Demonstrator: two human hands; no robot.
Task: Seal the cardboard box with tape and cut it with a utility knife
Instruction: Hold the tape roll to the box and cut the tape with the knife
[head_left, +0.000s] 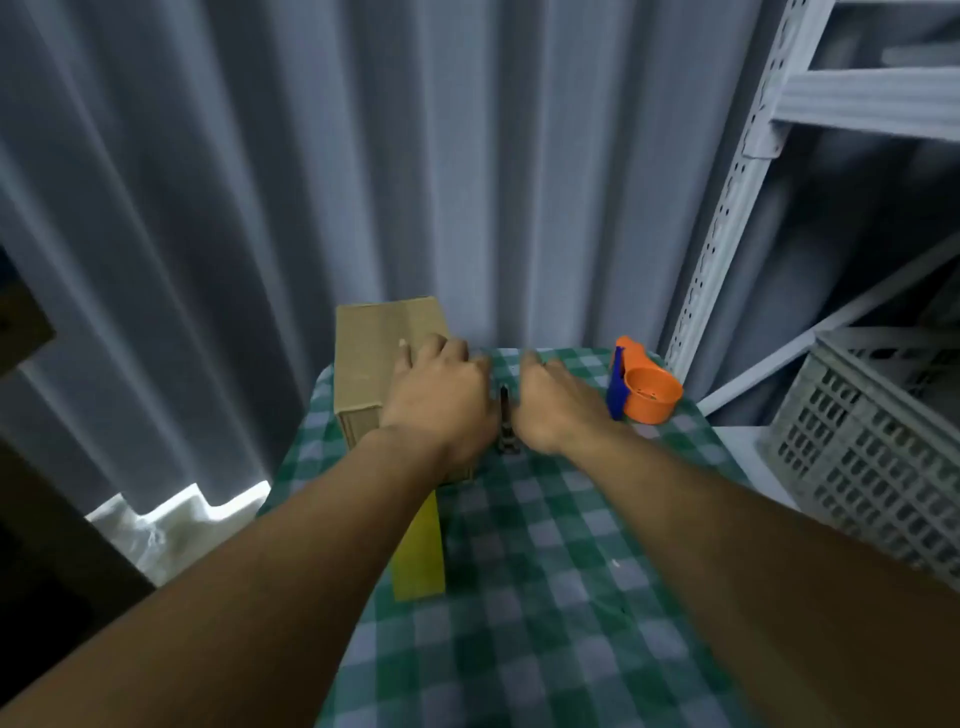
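The cardboard box (379, 364) stands closed at the centre of the frame, on the far left edge of a table under a green checked cloth (545, 571). The left hand (441, 400) lies flat on its top near the right edge, fingers spread, gripping nothing. Just right of it the right hand (550, 405) hovers blurred over the cloth — whether it grips anything I cannot tell. Between the wrists lies a dark narrow object (506, 421), possibly the utility knife. Right of centre sits an orange and blue tape dispenser (641, 387); a yellow strip (418, 551) lies lower down.

Green-white checked tablecloth (545, 571), brown box (363, 364), orange (blue-edged) tape dispenser (647, 397).
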